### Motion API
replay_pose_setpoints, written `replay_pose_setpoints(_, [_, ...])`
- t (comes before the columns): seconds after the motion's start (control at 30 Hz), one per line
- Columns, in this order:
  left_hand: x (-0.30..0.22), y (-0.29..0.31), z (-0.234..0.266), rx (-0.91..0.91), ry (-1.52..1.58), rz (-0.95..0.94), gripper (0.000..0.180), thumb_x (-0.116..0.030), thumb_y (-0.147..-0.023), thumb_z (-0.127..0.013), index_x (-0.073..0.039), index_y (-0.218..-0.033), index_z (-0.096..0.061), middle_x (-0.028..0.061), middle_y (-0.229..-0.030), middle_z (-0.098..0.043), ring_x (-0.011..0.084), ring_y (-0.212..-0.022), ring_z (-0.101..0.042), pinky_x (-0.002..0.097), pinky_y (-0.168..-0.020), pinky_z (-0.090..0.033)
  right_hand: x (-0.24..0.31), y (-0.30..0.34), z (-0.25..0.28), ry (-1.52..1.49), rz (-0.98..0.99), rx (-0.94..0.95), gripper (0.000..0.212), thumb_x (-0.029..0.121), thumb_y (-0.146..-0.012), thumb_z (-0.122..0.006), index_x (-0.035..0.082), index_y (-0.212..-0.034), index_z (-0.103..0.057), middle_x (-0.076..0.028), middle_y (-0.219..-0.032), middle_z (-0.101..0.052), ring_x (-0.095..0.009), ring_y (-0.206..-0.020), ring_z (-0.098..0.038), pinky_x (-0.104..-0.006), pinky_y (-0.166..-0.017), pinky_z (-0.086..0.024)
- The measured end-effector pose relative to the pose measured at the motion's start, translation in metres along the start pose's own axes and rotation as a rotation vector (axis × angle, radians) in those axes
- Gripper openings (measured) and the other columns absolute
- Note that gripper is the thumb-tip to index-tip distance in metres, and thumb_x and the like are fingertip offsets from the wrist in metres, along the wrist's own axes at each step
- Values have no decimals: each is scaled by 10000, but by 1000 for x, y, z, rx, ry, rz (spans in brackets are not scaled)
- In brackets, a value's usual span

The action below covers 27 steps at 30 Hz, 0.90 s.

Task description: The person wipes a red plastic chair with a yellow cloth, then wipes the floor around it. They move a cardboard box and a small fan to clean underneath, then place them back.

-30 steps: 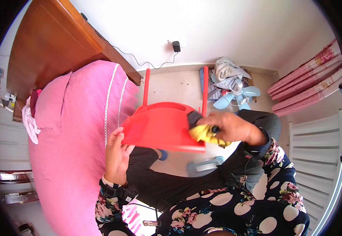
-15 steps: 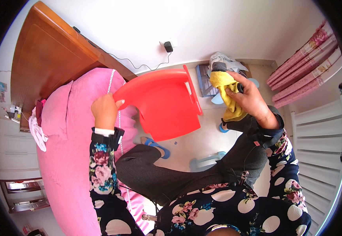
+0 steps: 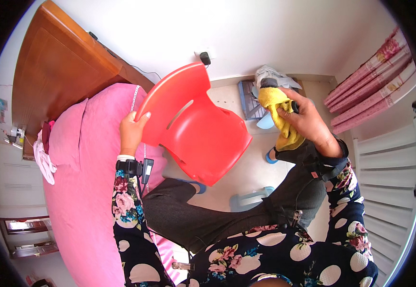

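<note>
A red plastic chair shell [image 3: 205,143], a moulded seat and slotted backrest with no legs visible, is held up in front of me. My left hand [image 3: 132,133] grips the backrest's edge at the left, thumb on the near face and the other fingers mostly hidden. My right hand [image 3: 308,119] is closed round a yellow cloth [image 3: 276,106], apart from the chair shell. Dark ends of an object [image 3: 268,82] stick out of the cloth; its kind is hidden by the wrapping.
A bed with a pink cover [image 3: 98,172] and a wooden headboard [image 3: 64,71] stands at the left. A black charger [image 3: 204,58] is plugged into the wall. Beyond my right hand are a box [image 3: 250,101] and a whitish bag [image 3: 271,73]. A light-blue stool [image 3: 251,200] stands between my legs.
The chair shell has turned: its slotted backrest now rises at the upper left, and its seat slopes toward the lower right. My left hand turned with it. The cloth shifted slightly right.
</note>
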<state>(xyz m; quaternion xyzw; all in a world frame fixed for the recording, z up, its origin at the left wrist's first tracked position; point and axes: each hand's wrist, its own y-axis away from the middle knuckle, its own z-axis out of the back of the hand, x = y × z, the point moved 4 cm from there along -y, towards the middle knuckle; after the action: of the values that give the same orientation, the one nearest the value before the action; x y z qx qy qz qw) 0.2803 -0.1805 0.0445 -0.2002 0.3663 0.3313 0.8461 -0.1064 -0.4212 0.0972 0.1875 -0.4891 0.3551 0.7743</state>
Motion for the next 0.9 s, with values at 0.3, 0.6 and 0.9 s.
replay_pose_setpoints(0.3, [87,27,7,-151,17,208,266,-234,-873,-683,30,-867,-658,37,-737,-640,92,-673,-546,282,-630,-461,-101,-87,-116,209,-169,61,453,217,-826,-665,105,-1253,-566,-205,-1016,-666,-327,-930,-661,-370,-809,-510])
replay_pose_setpoints(0.6, [97,29,12,-290,190,237,248,-224,-852,-709,13,-825,-641,41,-717,-622,92,-640,-522,288,-599,-438,-142,-63,-288,776,318,-20,416,114,-777,-553,210,-1180,-587,-101,-1122,-538,-307,-1090,-504,-417,-805,-422])
replay_pose_setpoints(0.9, [95,26,15,-291,175,269,266,-218,-832,-721,17,-768,-613,90,-633,-583,114,-582,-509,306,-560,-423,-107,-11,-343,399,698,561,423,94,-728,-631,131,-1149,-606,-156,-1104,-573,-342,-1048,-540,-436,-901,-446])
